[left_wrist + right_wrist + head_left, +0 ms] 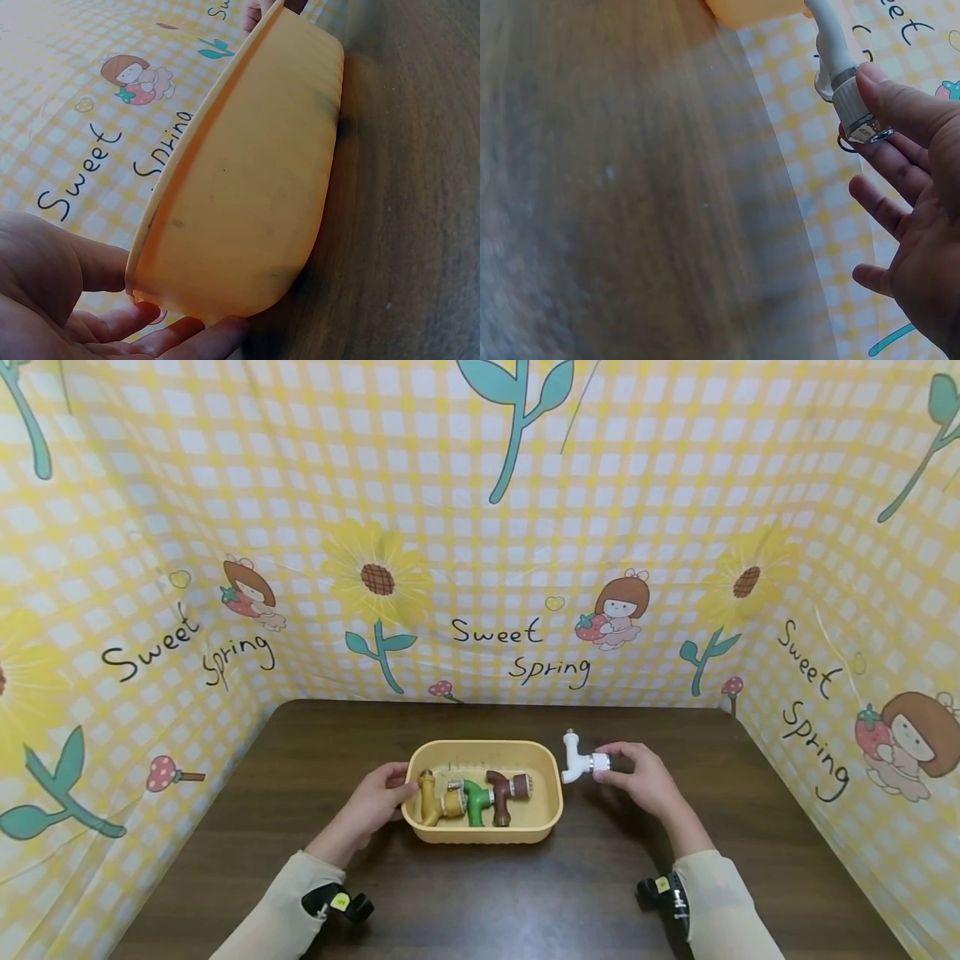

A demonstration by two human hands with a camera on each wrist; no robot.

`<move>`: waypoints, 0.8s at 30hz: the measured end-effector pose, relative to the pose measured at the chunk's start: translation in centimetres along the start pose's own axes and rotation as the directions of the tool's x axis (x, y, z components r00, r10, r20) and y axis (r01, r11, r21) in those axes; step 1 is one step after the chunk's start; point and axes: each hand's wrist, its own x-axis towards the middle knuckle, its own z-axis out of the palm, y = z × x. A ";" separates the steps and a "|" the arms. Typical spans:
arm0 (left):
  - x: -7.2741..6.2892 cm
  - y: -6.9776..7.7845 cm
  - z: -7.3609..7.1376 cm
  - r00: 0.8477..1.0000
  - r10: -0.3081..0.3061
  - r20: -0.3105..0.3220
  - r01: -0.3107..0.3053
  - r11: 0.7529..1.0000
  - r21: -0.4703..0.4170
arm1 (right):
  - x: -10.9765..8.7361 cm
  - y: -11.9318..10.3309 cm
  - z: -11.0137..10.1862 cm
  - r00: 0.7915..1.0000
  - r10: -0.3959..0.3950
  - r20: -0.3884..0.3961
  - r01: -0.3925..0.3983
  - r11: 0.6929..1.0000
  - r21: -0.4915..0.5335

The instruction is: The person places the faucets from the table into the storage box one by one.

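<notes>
My left hand (372, 806) grips the left end of a yellow plastic tub (480, 835), thumb at the rim and fingers against the outer wall, as the left wrist view also shows. In the tub lie a yellow tap (429, 802), a green tap (477, 803) and a dark red tap (501, 810). Just off the tub's right end, my right hand (645, 781) pinches a white tap (576, 764) by its ribbed collar end between thumb and fingers. In the right wrist view, the white tap (836, 49) points away from the palm, and the other fingers are spread.
The dark wooden table (480, 902) stretches around the tub. Behind it and at both sides hangs a yellow checked cloth (300, 568) with printed flowers and lettering. A black camera (341, 903) is strapped on each wrist over pale sleeves.
</notes>
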 end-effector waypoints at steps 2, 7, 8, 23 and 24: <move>0.0 0.0 0.0 1.000 0.000 -0.002 0.000 1.000 -0.005 | -0.1 -0.2 -0.1 1.000 -0.004 -0.005 0.004 1.000 0.007; 0.0 -0.1 0.0 1.000 0.000 -0.005 0.000 1.000 -0.013 | -0.4 -0.8 -0.3 1.000 -0.015 -0.013 0.015 0.999 0.031; 0.1 -0.1 0.0 1.000 0.000 -0.005 0.000 1.000 -0.010 | -0.4 -0.9 -0.3 1.000 -0.016 -0.014 0.016 0.999 0.036; 0.0 0.1 0.1 1.000 -0.001 0.005 0.001 1.000 0.007 | -0.4 -2.3 -0.9 0.998 -0.042 -0.047 0.048 0.991 0.128; -0.1 0.2 0.1 1.000 0.001 0.005 -0.001 1.000 0.008 | -0.4 -2.3 -0.9 0.998 -0.044 -0.054 0.051 0.990 0.131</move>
